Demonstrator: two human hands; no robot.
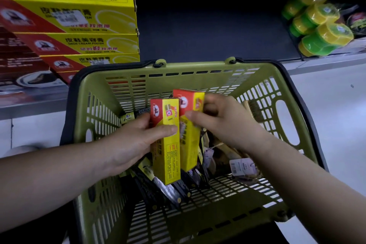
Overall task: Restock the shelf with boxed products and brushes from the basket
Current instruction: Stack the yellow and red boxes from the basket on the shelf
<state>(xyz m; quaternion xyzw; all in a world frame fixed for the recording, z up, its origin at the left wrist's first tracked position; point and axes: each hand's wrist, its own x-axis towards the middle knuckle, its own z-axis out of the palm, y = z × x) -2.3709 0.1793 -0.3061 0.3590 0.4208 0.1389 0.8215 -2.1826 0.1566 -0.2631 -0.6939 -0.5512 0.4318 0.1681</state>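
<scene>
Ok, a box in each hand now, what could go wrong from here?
1. The right hand pinches its box near the top end only; it may slip back into the basket.
2. The shelf stack looks stepped; adding boxes carelessly could topple it.
3. The tags below the boxes might snag.

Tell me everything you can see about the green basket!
The basket is olive-green plastic with slotted walls and floor and a dark handle along its rim. It stands upright before the shelf. Inside lie dark packets and a wooden brush. The left hand grips the nearer yellow box and the right hand the farther yellow box.
</scene>
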